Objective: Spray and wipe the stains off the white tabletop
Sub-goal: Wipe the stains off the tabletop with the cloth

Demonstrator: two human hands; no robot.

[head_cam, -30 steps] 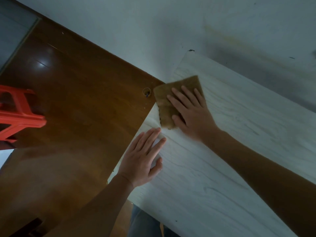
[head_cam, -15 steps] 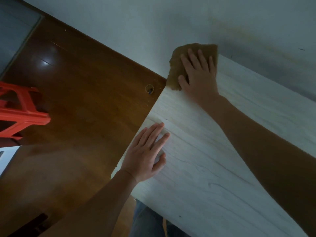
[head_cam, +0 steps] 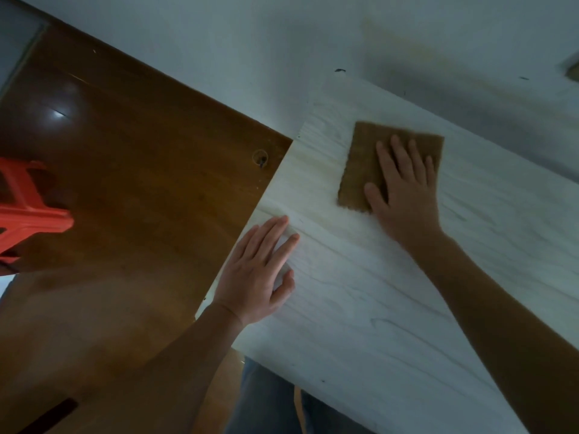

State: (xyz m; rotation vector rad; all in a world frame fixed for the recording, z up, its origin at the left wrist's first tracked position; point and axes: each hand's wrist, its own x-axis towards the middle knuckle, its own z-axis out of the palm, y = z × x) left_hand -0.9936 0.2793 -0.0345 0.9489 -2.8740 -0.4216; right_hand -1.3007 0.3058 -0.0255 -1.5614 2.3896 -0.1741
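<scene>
At one o'clock on the white wood-grain tabletop point(head_cam: 391, 308), the right hand point(head_cam: 404, 189), fingers straight, presses a square brown cloth point(head_cam: 363, 158); the left hand point(head_cam: 260, 270) lies flat at nine; wiping looks unfinished.

Brown wood surface point(head_cam: 131, 189) (glossy), red stool point(head_cam: 28, 208) left.

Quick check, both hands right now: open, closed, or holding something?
Left hand: open, flat on the white tabletop.
Right hand: open, fingers straight, pressing the brown cloth onto the tabletop.
</scene>
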